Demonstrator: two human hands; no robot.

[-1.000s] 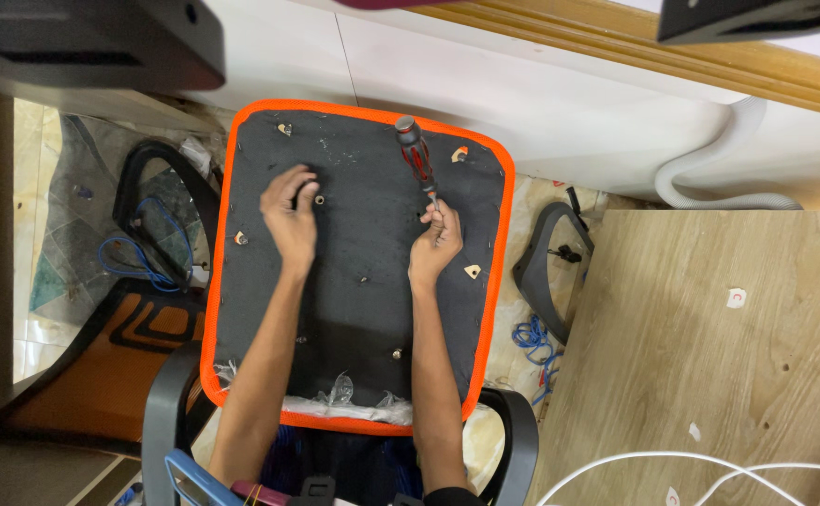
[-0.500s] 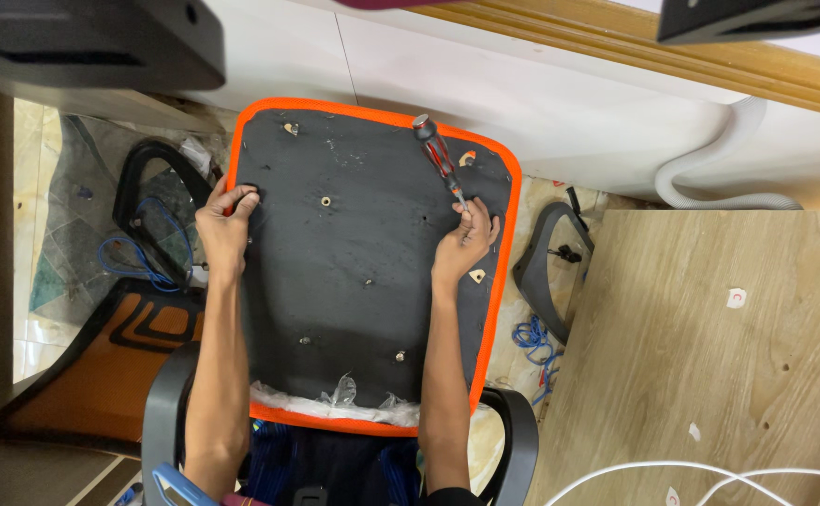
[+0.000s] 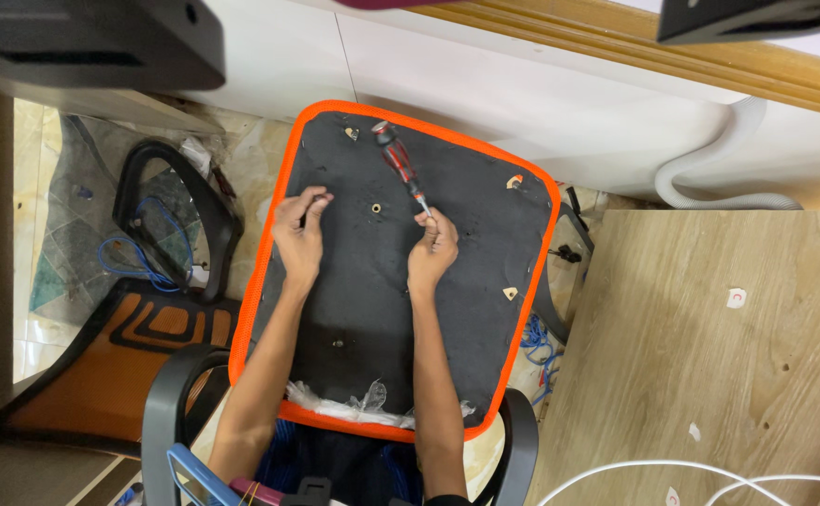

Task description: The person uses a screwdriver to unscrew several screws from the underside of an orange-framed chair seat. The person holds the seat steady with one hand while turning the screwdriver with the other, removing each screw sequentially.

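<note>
A light wooden desk (image 3: 709, 365) stands just right of the black, orange-edged chair seat panel (image 3: 400, 281), which lies underside up and tilted across the black armrests of a chair (image 3: 162, 403). An orange-and-black mesh chair back (image 3: 119, 347) lies on the floor to the panel's left, with a loose black armrest (image 3: 171, 215) above it. On the panel, the left hand (image 3: 299, 230) rests near the left edge, its fingers (image 3: 314, 199) curled loosely; whether they pinch anything I cannot tell. The right hand (image 3: 433, 248) sits near the panel's middle, fingers closed round the shaft of a red-and-black-handled screwdriver (image 3: 398, 164), whose handle points toward the panel's far edge. A small brass insert (image 3: 373, 208) lies between the hands. The panel looks only balanced: pressing off-centre could tip it, and the shaft-held screwdriver may slip.
</note>
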